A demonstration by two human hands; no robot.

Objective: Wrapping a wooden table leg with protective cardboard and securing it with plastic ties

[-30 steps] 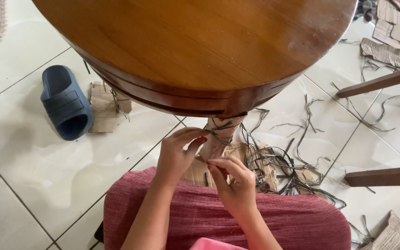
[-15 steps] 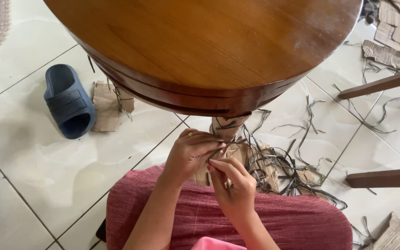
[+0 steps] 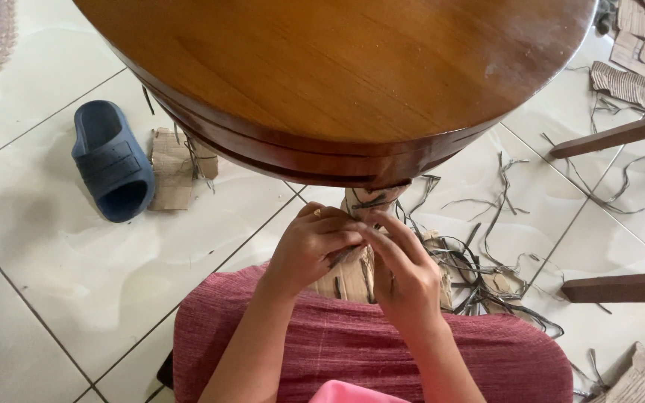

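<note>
A cardboard-wrapped table leg (image 3: 369, 200) drops from under the round wooden tabletop (image 3: 337, 67), with dark thin strips tied around it. My left hand (image 3: 309, 246) and my right hand (image 3: 406, 276) meet against the leg just below the tabletop's edge. Both pinch a dark strip (image 3: 346, 256) against the cardboard. My fingertips touch each other there. A tangle of loose dark strips (image 3: 472, 272) lies on the floor beside my right hand. My lap, in red cloth (image 3: 322, 343), is under both forearms.
A dark blue slipper (image 3: 110, 164) and a cardboard scrap (image 3: 172, 172) lie on the white tiles at left. Corrugated cardboard pieces (image 3: 636, 82) sit at top right. Wooden chair legs (image 3: 621, 287) cross the right side, with more cardboard (image 3: 640, 377) at bottom right.
My right hand rose from lower on the leg to meet the left hand. My left hand dropped slightly and closed its fingers on the strip. The view shifted a little.
</note>
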